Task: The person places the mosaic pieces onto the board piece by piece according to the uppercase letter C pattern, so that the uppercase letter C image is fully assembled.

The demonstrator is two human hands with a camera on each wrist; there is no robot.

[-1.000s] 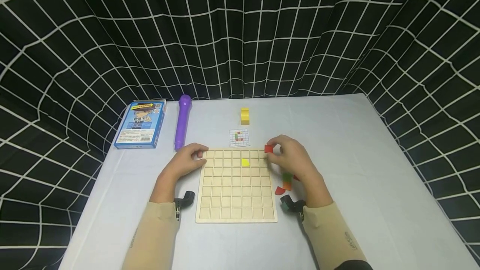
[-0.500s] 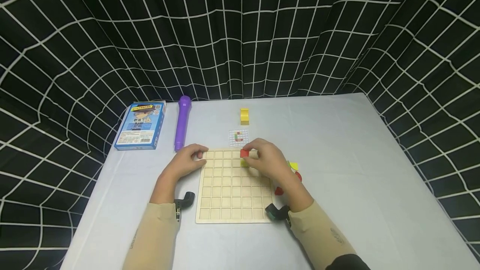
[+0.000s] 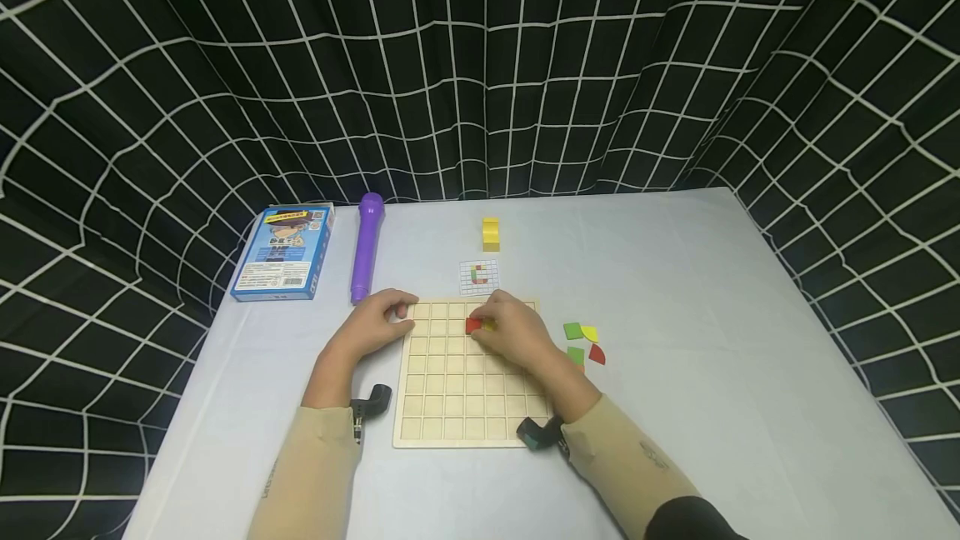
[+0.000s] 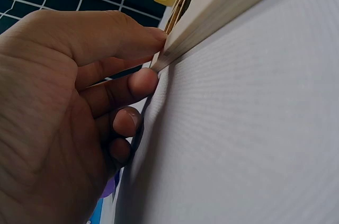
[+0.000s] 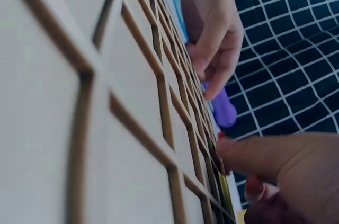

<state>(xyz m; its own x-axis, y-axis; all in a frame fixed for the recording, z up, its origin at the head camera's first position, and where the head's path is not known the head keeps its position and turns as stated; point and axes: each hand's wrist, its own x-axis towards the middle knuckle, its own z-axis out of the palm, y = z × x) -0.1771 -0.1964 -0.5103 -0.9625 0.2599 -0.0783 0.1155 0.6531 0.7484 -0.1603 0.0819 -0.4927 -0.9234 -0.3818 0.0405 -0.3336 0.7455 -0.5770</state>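
A square wooden grid board (image 3: 435,390) lies on the white-covered table. At its far left corner my left hand (image 3: 375,319) pinches the edge; in the left wrist view the thumb (image 4: 127,38) meets the board's rim (image 4: 212,15). My right hand (image 3: 517,332) reaches over the far part of the board and pinches a red square tile (image 3: 472,326) between thumb and fingers, at a cell in the second row. Just right of it a yellow tile (image 3: 490,325) sits in a cell, partly covered by the fingers. Whether the red tile touches the cell floor, I cannot tell.
Right of the board lie loose tiles: green squares (image 3: 573,331), a yellow piece (image 3: 590,333) and a red quarter-round (image 3: 597,354). Behind it are a pattern card (image 3: 478,277) and a yellow block (image 3: 491,235). A purple microphone-shaped stick (image 3: 366,248) and blue box (image 3: 281,252) stand left.
My right hand has carried the red tile leftward from the board's far right corner to beside the yellow tile. The loose tiles at the right have come into view. My left hand stays put.
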